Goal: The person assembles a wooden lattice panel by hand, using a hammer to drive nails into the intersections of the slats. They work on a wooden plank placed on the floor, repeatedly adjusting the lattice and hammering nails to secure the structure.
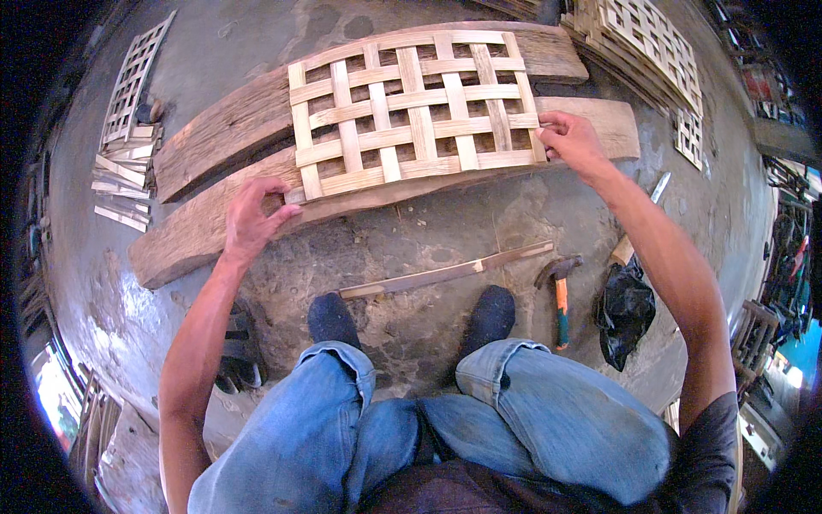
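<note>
The lattice (pixel 415 111) of thin woven strips lies flat across two planks (pixel 214 137). The left hand (pixel 253 214) pinches its near-left corner; the right hand (pixel 572 141) pinches the right edge. Probably light, springy, loose-woven: grip opposite edges and keep it level.

The head camera looks steeply down from above the seated person's knees (pixel 428 420). It faces twelve o'clock, close over the concrete floor (pixel 428 248).

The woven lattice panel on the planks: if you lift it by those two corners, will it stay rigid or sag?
The woven lattice panel would probably flex, being thin flat strips with open gaps. It looks light for its size. Loosely interlaced strips might slide apart, so the left hand and right hand should probably lift evenly.
</note>
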Tool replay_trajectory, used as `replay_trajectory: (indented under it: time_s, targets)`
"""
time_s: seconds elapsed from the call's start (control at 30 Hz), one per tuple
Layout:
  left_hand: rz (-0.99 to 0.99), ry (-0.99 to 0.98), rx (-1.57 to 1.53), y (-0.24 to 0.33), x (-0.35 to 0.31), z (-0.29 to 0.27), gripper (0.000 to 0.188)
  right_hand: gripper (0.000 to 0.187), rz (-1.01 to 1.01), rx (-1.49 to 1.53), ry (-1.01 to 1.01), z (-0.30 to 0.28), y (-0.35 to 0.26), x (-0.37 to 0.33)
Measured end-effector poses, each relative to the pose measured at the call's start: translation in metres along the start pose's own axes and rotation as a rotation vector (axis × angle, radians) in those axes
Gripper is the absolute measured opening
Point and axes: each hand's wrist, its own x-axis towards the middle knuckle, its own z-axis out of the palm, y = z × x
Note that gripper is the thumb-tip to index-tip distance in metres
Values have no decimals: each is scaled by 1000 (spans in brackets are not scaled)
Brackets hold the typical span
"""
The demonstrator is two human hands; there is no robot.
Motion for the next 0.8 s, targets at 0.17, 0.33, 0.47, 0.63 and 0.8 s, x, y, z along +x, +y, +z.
replay_trajectory:
  time_s: [0.17,0.33,0.47,0.63,0.8]
  targets:
    - [37,11,23,6,2,-1,42,31,-109,19,34,0,16,8]
    - [36,4,40,8,3,-3,41,30,-95,33,66,5,16,7]
    - [50,12,19,5,2,-2,41,32,-112,-20,66,4,17,8]
    - [53,8,29,10,4,-3,41,35,-101,-53,90,4,16,6]
    - [76,8,50,5,3,-1,41,33,-216,-193,177,3,8,-7]
